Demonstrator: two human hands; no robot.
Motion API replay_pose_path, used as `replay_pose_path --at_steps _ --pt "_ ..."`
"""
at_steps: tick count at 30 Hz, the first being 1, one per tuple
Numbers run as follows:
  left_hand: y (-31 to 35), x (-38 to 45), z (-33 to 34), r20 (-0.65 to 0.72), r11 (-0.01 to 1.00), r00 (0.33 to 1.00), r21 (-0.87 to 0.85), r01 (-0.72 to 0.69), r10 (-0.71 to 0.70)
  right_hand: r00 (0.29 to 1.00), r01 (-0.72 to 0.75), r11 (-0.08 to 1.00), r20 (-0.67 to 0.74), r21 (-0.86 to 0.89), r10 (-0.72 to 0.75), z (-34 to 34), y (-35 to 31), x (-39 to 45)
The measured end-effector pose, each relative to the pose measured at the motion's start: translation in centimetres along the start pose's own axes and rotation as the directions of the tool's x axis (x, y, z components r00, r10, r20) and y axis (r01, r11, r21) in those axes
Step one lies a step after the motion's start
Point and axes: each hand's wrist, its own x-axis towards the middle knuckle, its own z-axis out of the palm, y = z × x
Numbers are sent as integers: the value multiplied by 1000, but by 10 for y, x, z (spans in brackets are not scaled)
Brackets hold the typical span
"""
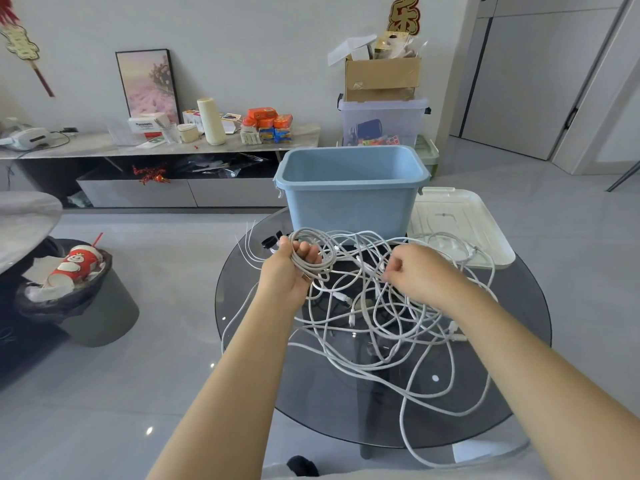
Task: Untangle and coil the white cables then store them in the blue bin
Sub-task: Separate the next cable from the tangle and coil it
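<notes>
A tangle of white cables [384, 327] sprawls over a round dark glass table [519, 341]. My left hand [289, 271] is raised at the table's left side, its fingers curled round a small coil of white cable [311, 249]. My right hand [415, 273] hovers over the middle of the tangle and pinches a strand between thumb and fingertips. The blue bin [351, 199] stands at the table's far edge, just beyond both hands; its inside is hidden from here.
A white bin lid [464, 223] lies right of the bin with cable on it. Small black clips [272, 241] and thin white ties [250, 251] lie near my left hand. A full grey waste bin [79, 296] stands on the floor at left. Cable loops hang over the table's near edge.
</notes>
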Motion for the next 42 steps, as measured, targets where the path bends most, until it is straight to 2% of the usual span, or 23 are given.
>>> replay_pose_path --at_steps 4,6,8,10,12,13,15,17,20,23,25,26,27,28,29,30,31,33,34,37,39,42 --pt "-8 -4 5 85 988 996 144 -48 36 981 136 989 143 -52 -127 4 -25 -11" --pt "-13 -8 7 134 940 988 323 -112 71 970 202 979 140 -11 -199 4 -28 -12" --pt "-15 -14 10 201 835 974 514 -196 105 962 259 965 78 47 -262 1 -28 -11" --pt "-16 -19 12 288 667 948 682 -301 133 948 317 942 -9 109 -318 -3 -26 -10" --pt "-17 -24 14 372 492 920 783 -381 120 921 385 914 -117 124 -372 -4 -24 -8" --pt "-18 -27 14 401 472 914 793 -384 70 907 406 906 -174 123 -383 -6 -23 -7" --pt "-20 -31 15 435 539 897 774 -333 -71 892 407 904 -270 135 -361 -7 -16 -2" --pt "-20 -32 17 465 656 864 716 -238 -195 885 377 913 -349 154 -307 -7 -9 1" --pt "-19 -27 18 491 782 818 618 -85 -300 869 356 910 -433 215 -238 -6 -1 7" --pt "-14 -19 10 491 857 813 515 19 -313 940 278 911 -282 306 -192 -11 8 10" --pt "-6 -11 0 469 937 846 335 96 -255 984 158 900 -136 406 -112 -19 24 10" --pt "0 -7 -5 445 965 868 229 126 -219 997 80 830 -51 552 -63 -23 34 10" --pt "4 -4 -8 414 981 891 133 144 -187 999 -5 696 40 718 -33 -26 42 11" --pt "7 -1 -10 377 987 912 57 151 -161 993 -78 565 113 821 -28 -27 49 11" --pt "8 0 -10 335 988 931 -1 153 -143 987 -118 498 156 859 -35 -26 54 12" --pt "7 2 -10 291 986 947 -51 156 -135 985 -134 520 173 844 -27 -23 57 15" --pt "6 4 -10 251 982 959 -93 162 -134 988 -116 623 154 774 -7 -19 58 17" --pt "2 5 -10 192 972 971 -158 175 -144 999 -35 870 17 492 30 -8 53 20" --pt "0 5 -9 173 966 974 -185 181 -149 995 -8 933 -91 359 44 -3 49 21" --pt "-1 4 -7 181 958 973 -220 182 -143 934 3 992 -355 126 43 10 32 24" --pt "2 1 -6 233 967 963 -180 181 -137 939 16 1000 -343 -4 -17 13 21 24" --pt "5 0 -6 266 978 954 -117 170 -135 987 71 976 -126 -207 -98 11 2 15"
